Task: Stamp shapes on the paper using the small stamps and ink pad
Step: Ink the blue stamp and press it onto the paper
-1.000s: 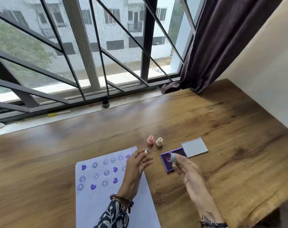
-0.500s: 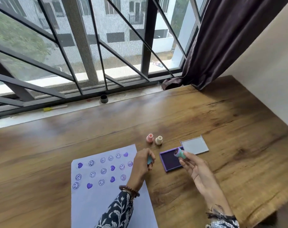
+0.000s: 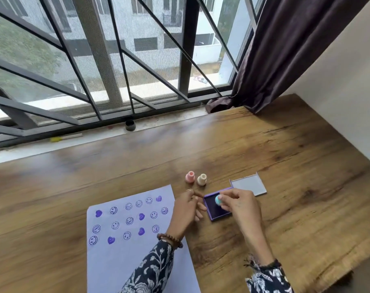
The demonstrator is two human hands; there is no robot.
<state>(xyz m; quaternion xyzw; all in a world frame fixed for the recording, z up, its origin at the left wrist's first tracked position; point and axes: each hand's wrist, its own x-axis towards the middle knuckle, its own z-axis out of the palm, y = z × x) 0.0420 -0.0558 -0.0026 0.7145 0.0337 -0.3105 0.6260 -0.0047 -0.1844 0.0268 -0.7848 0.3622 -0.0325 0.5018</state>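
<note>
Head view, wooden bench [image 3: 285, 166] set against a barred window [image 3: 116, 60]; dark curtain [image 3: 285, 49] hangs at the far right corner.

Right hand [image 3: 240, 205]: fingertips pinched on a small teal stamp [image 3: 217, 200], held over the ink pad [image 3: 214, 208]. Stamp sits at the far right part of the dark pad surface; whether its face touches the ink cannot be told, the fingers hide the lower end.

Ink pad: purple square case, open, its grey-lined lid [image 3: 248, 185] lying flat on the bench just behind and to the right, joined at the corner.

Left hand [image 3: 187, 208]: resting at the right edge of the paper [image 3: 137, 261], fingers loosely curled, tips just beside the left edge of the ink pad. Whether it holds anything cannot be told. Ring on one finger, bead bracelet [image 3: 170, 238] at the wrist, floral sleeve [image 3: 150, 271] below.

Paper: pale lilac sheet, near edge of bench, left of the pad. Carries rows of purple prints, smiley faces [image 3: 115, 225] mixed with solid hearts [image 3: 98, 213], all in the far half of the sheet.

Two more stamps stand upright on the bench beyond the hands, close together: pink stamp [image 3: 190, 177] on the left, cream stamp [image 3: 201, 179] on the right.

Window sill: small dark cap [image 3: 130, 125].
</note>
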